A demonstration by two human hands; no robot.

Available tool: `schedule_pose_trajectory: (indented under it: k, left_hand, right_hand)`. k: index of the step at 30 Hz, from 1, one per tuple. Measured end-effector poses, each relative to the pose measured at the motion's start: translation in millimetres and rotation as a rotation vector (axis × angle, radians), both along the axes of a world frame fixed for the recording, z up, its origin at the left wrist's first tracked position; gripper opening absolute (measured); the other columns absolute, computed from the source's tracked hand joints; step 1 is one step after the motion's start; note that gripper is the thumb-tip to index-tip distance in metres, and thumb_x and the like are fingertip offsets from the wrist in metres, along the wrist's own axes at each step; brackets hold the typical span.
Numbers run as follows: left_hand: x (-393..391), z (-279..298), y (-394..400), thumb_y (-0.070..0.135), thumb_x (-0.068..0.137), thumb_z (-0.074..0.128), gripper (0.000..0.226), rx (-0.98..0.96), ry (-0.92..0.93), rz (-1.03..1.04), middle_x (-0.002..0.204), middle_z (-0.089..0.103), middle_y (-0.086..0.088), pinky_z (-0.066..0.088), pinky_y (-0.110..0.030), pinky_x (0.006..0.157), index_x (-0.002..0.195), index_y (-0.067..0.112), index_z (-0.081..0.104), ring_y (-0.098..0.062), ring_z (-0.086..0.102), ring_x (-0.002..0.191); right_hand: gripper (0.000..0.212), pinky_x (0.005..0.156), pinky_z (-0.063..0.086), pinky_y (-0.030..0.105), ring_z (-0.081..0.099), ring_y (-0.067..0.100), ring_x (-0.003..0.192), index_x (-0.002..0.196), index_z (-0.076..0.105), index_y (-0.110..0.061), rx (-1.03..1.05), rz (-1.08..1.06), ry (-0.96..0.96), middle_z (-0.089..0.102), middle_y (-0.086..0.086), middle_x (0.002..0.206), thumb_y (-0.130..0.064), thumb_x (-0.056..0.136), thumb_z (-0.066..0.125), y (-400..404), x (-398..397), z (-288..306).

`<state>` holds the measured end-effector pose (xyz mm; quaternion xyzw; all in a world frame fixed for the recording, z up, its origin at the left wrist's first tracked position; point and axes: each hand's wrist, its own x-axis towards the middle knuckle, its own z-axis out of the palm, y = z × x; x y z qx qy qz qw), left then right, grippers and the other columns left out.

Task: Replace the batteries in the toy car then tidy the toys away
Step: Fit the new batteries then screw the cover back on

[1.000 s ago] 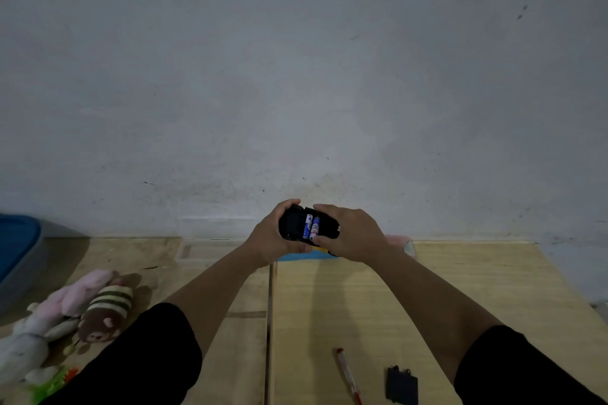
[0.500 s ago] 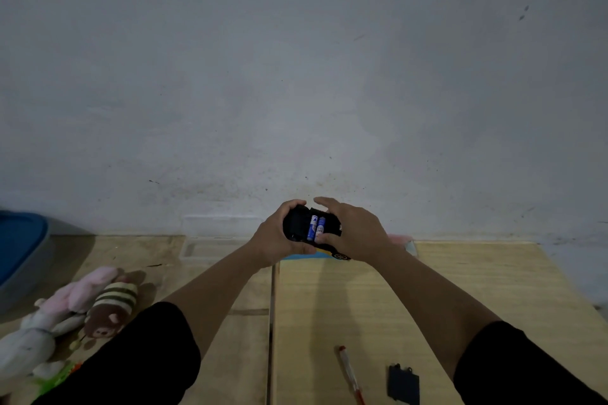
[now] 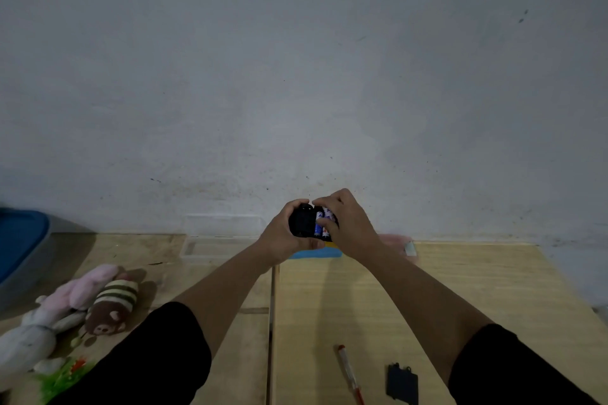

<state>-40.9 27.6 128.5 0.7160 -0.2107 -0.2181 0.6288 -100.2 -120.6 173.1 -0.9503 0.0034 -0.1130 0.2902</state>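
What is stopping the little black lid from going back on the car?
The right hand itself: its thumb and fingers lie over the batteries in the open compartment of the toy car, which the left hand grips. The black cover lies on the table, with nothing on it.

Two arms in view, both bare from wrist to above the elbow. Black short sleeves, plain, no markings: left sleeve (image 3: 144, 358) at 7 o'clock, right sleeve (image 3: 513, 368) at 5 o'clock. No rings, watch or gloves visible
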Motion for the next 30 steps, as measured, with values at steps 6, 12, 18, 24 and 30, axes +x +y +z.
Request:
schedule_pose_trajectory:
  k: [6,12,18,24,30]
  left_hand:
    - [3,-3,8,0.006,0.061,0.087,0.087,0.016,0.009,0.026,0.126,0.053,-0.001,0.053,-0.033,0.093,0.131,0.027,0.04,-0.015,0.057,0.112]
    - [6,-4,8,0.01,0.059,0.089,0.09,0.063,-0.012,0.014,0.125,0.053,0.003,0.052,-0.037,0.095,0.132,0.027,0.04,-0.014,0.056,0.114]
    - [7,-4,9,0.01,0.058,0.089,0.09,0.085,-0.049,0.006,0.123,0.053,0.005,0.053,-0.037,0.093,0.133,0.027,0.041,-0.013,0.056,0.114]
    - [10,-3,9,0.013,0.058,0.09,0.087,0.058,-0.069,0.037,0.123,0.054,0.006,0.053,-0.033,0.093,0.129,0.03,0.043,-0.012,0.057,0.112]
    - [14,-2,10,0.006,0.06,0.088,0.083,0.022,-0.056,0.038,0.123,0.054,0.003,0.053,-0.038,0.092,0.125,0.031,0.044,-0.015,0.058,0.112]
  right_hand:
    - [0.034,0.086,0.028,0.016,0.043,0.02,0.115,0.124,0.059,-0.01,-0.094,0.024,0.051,0.052,0.008,0.121,-0.014,0.09,0.057,-11,-4,-4]
    - [0.04,0.092,0.046,0.033,0.06,0.023,0.098,0.123,0.059,-0.01,0.008,-0.019,0.001,0.062,0.012,0.115,-0.005,0.084,0.063,-7,-5,3]
    - [0.028,0.086,0.049,0.033,0.061,0.024,0.093,0.109,0.064,-0.004,0.002,-0.052,-0.021,0.058,0.011,0.113,-0.008,0.081,0.067,-11,-1,-1]
    - [0.075,0.106,0.025,0.037,0.03,0.021,0.135,0.136,0.048,-0.015,-0.338,0.062,0.034,0.036,0.004,0.147,-0.053,0.075,0.068,-21,-3,-9]
    - [0.083,0.114,0.016,0.034,0.018,0.02,0.142,0.145,0.031,-0.017,-0.317,0.082,0.146,0.025,0.004,0.154,-0.05,0.079,0.067,-26,-2,-13]
